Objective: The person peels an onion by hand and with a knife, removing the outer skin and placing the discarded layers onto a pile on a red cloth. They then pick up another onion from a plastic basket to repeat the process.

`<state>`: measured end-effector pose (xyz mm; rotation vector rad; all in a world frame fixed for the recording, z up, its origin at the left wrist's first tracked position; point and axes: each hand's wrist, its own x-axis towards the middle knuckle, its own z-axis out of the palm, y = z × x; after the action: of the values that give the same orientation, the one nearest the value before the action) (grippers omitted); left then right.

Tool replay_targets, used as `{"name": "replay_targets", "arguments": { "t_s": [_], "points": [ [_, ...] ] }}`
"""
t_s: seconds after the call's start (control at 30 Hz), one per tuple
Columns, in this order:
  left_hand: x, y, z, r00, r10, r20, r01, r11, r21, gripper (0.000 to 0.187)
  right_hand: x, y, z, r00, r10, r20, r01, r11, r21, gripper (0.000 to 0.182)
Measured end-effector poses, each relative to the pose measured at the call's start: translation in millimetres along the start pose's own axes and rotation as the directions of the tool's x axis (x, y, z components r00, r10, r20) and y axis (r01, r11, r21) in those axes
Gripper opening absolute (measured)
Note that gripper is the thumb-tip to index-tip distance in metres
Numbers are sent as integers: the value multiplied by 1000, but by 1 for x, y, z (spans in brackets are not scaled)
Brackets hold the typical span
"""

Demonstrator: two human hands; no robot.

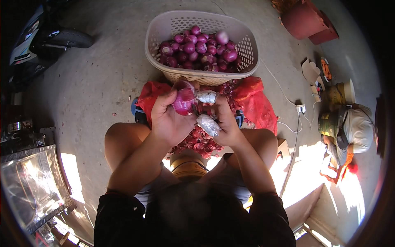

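A red onion (184,101) is in my left hand (163,123), gripped between the thumb and fingers, with its shiny purple side facing up. Close beside it on the right is my right hand (226,128), fingers curled in toward the onion. Silver wrapping (208,124) covers its thumb, and a second silver wrap (206,96) is around a finger. Whether a small tool sits in the right hand is hidden. Below both hands lies a heap of onion skins (198,142) between my legs. A red mesh bag (257,108) is spread under the skins.
A beige perforated basket (153,57) of red onions (190,47) stands just ahead. Cables and a power socket (300,108) lie to the right. Farther right another person (357,129) sits by buckets. A motorbike wheel (72,38) is at the upper left, red containers (302,20) upper right.
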<state>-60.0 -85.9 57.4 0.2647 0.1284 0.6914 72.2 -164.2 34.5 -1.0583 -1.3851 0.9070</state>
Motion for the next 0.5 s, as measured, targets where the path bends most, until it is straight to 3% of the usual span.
{"name": "replay_targets", "arguments": {
  "t_s": [0.2,0.3,0.5],
  "points": [
    [1,0,2,1000,-17,-20,17,1000,-23,32,3,-1,7,996,-30,-88,42,989,144,48],
    [0,-1,2,1000,-19,-16,19,999,-32,31,1,9,1,994,-78,-74,81,996,27,49],
    [0,-1,4,999,-41,-12,41,999,-22,31,-2,7,-1,995,-31,-97,19,991,-129,50]
  ]
}}
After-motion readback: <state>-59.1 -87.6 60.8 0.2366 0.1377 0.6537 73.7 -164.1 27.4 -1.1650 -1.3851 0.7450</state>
